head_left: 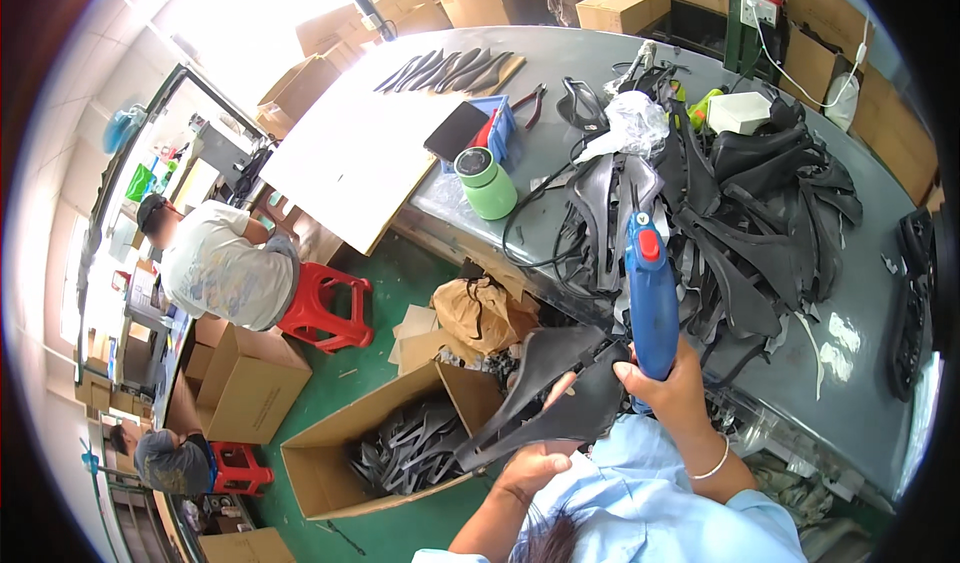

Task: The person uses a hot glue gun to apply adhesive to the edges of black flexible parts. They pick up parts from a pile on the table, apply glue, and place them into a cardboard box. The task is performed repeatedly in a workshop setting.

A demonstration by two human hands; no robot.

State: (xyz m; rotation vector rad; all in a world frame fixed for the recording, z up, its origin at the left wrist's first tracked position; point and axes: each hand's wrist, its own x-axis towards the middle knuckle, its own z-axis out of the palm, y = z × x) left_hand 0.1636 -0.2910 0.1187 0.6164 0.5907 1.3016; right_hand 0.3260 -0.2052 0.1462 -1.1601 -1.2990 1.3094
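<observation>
My left hand is closed on the underside of a black bicycle saddle shell with a long central cut-out, tilted in front of me over the table's near edge. In my right hand is a blue electric hand tool with a red button and a thin tip pointing away from me; its exact kind I cannot make out. The fingers wrap round its lower end, close beside the wide end of the shell. A heap of similar black saddle parts covers the table beyond the tool.
A cardboard box of black parts stands on the floor at left. On the grey table are a green flask, a blue basket, pliers and a cable. Two people sit on red stools further left.
</observation>
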